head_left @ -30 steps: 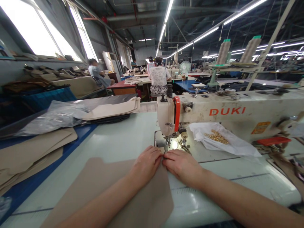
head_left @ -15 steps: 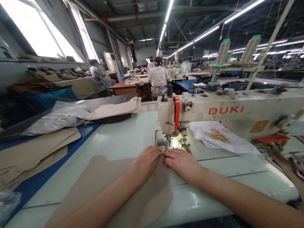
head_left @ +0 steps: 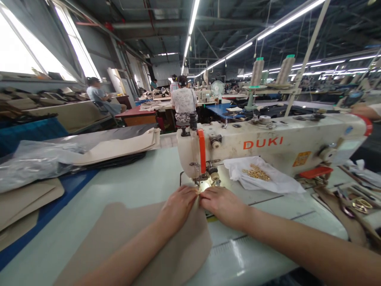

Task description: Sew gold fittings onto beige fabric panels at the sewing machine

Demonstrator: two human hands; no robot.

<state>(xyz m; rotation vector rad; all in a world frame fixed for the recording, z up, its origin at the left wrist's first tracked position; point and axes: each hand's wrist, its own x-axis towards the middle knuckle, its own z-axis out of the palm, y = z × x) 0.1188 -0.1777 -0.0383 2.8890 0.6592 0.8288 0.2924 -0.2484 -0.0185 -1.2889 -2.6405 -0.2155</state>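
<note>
A large beige fabric panel lies flat on the pale table, its far tip reaching the needle area of a white sewing machine. My left hand pinches the panel's far edge just in front of the presser foot. Close against it, my right hand grips the same edge from the right, fingertips nearly touching the left ones. Both hands have closed fingers. The machine's lamp lights the needle plate behind them, and my fingers hide most of the foot and the tip of the fabric.
Small gold metal pieces lie on a white cloth under the machine arm. Beige panels and a clear plastic bag are at left. Thread cones stand behind. A seated person is ahead; another person's arm shows at right.
My view has turned to the right, so the machine appears further left and its right end shows. Both hands, still pinching the fabric panel, are now closer to the needle.
</note>
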